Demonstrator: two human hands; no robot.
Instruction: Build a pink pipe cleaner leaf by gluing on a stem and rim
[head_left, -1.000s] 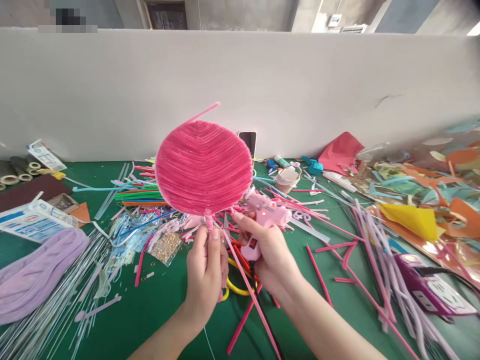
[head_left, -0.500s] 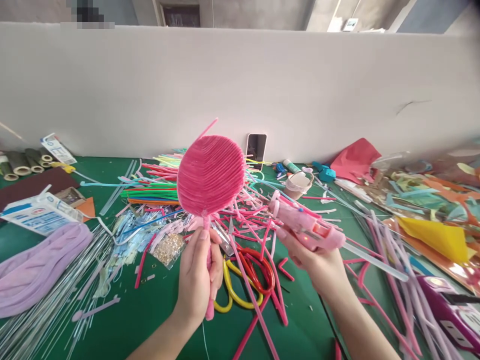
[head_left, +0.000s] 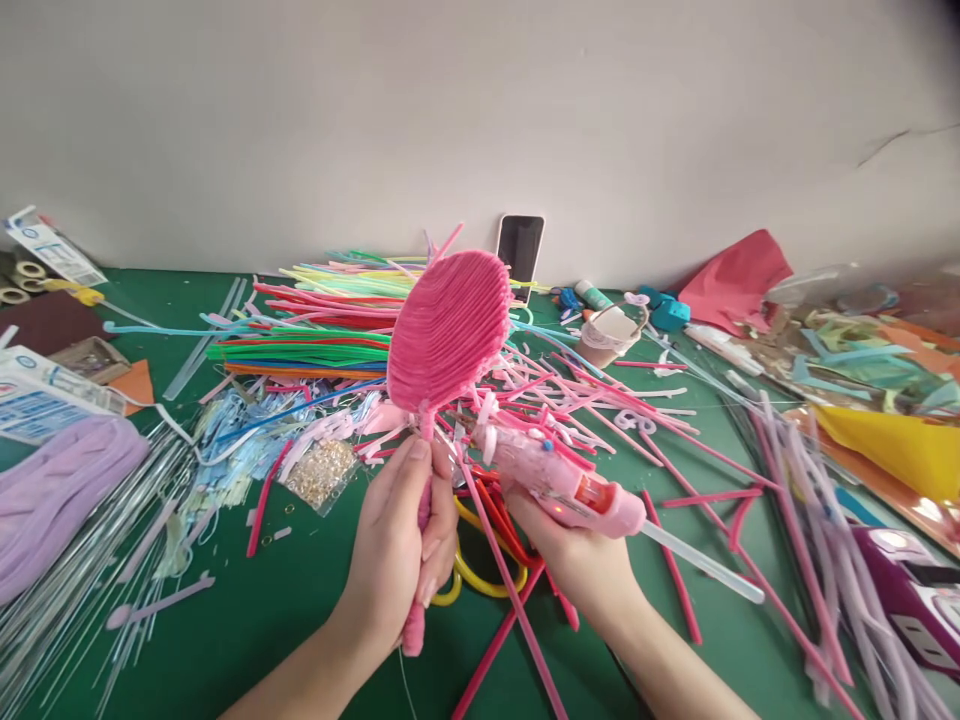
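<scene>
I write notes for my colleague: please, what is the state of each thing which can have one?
Pink paddle: tilted, gripped in left hand.
Glue gun: gripped in right hand, light on, glue stick protruding.
Phone: propped upright, screen dark.
Bucket: standing, open-topped.
Clear packet: lying down, gold-coloured pieces inside.

Here we are, facing a broad, pale grey wall (head_left: 337,120) that fills our whole upper view, plain and matte. Over on the right we spot a thin, dark, crooked line (head_left: 900,134) on it; crack or wire, we can't tell. Below, we've got a deep green tabletop (head_left: 247,620), its far edge running along the wall, all under soft, diffuse light.
</scene>
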